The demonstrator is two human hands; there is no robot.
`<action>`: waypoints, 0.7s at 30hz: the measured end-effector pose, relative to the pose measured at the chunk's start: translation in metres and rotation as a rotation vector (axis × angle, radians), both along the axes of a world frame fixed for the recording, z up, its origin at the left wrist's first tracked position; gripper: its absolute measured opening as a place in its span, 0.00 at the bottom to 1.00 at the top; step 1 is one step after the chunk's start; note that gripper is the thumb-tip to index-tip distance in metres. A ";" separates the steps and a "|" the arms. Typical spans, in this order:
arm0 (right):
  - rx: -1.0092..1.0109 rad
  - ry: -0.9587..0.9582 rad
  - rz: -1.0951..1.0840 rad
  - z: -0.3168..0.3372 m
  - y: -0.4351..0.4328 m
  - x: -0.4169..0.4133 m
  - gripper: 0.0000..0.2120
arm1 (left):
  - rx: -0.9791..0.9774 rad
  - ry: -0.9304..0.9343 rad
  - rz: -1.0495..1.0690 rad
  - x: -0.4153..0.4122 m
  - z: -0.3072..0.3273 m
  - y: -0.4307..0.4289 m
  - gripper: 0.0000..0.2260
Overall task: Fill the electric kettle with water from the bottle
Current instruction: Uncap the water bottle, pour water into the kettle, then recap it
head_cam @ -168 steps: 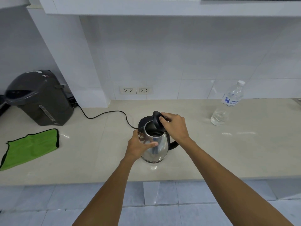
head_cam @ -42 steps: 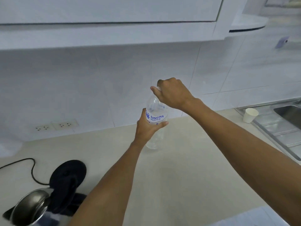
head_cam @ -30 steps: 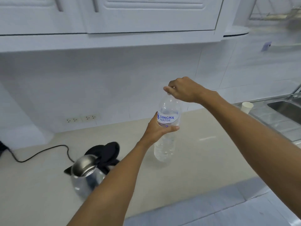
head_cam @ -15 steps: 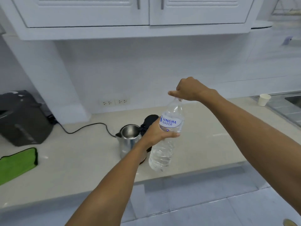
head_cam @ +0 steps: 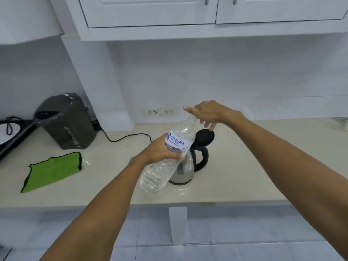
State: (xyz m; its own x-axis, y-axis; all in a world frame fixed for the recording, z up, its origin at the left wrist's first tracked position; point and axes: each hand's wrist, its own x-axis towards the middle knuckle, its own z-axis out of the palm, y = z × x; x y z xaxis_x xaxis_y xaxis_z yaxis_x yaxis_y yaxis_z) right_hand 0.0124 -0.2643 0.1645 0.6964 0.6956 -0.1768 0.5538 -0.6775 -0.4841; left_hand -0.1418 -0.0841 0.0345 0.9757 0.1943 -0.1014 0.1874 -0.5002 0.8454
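My left hand [head_cam: 159,150] grips a clear water bottle [head_cam: 169,157] at its blue-and-white label. The bottle is off the counter and tilted, neck up and to the right, partly full. My right hand [head_cam: 209,113] sits over the bottle's neck with loosely curled fingers; the cap is hidden under them. Right behind the bottle stands the steel electric kettle [head_cam: 185,172] with a black handle. Its black lid [head_cam: 204,136] is flipped open. The bottle covers the kettle's mouth.
A dark thermo pot [head_cam: 67,123] stands at the back left, a green cloth [head_cam: 54,170] lies in front of it. A black cord [head_cam: 128,137] runs along the beige counter [head_cam: 244,176] to the kettle. Wall sockets [head_cam: 161,112] and white cabinets [head_cam: 150,12] are behind and above.
My left hand has lifted the bottle off the counter, carried it left to the kettle and tilted it. My right hand has stayed on the bottle's top, fingers now looser.
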 end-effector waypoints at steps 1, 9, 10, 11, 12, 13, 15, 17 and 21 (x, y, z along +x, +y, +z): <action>-0.024 -0.003 -0.038 -0.005 0.006 -0.002 0.35 | 0.021 0.009 0.004 -0.002 0.001 0.005 0.36; 0.157 0.130 0.189 -0.019 0.023 0.008 0.10 | 0.178 0.151 0.043 -0.019 0.009 0.041 0.31; 0.188 0.135 0.206 -0.019 0.022 0.009 0.10 | 0.202 0.177 0.039 -0.022 0.008 0.044 0.31; 0.212 0.122 0.211 -0.020 0.021 0.010 0.11 | 0.228 0.210 0.032 -0.025 0.007 0.048 0.31; 0.231 0.103 0.210 -0.021 0.020 0.011 0.11 | 0.257 0.247 0.022 -0.028 0.006 0.051 0.30; 0.240 0.089 0.205 -0.023 0.019 0.012 0.11 | 0.292 0.285 0.014 -0.030 0.005 0.055 0.30; 0.229 0.073 0.204 -0.027 0.015 0.014 0.12 | 0.359 0.364 0.006 -0.034 0.004 0.062 0.30; 0.201 0.063 0.207 -0.032 0.009 0.016 0.12 | 0.401 0.441 -0.004 -0.037 0.004 0.067 0.31; 0.186 0.040 0.197 -0.039 -0.004 0.019 0.12 | 0.463 0.541 -0.018 -0.037 0.009 0.073 0.33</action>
State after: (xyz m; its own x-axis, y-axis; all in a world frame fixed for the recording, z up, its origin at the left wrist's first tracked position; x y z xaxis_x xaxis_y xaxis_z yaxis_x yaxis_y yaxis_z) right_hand 0.0314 -0.2684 0.1252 0.5392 0.8402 -0.0576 0.6442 -0.4555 -0.6145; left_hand -0.1788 -0.0107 0.0436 0.8153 0.3187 -0.4834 0.5090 -0.7924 0.3360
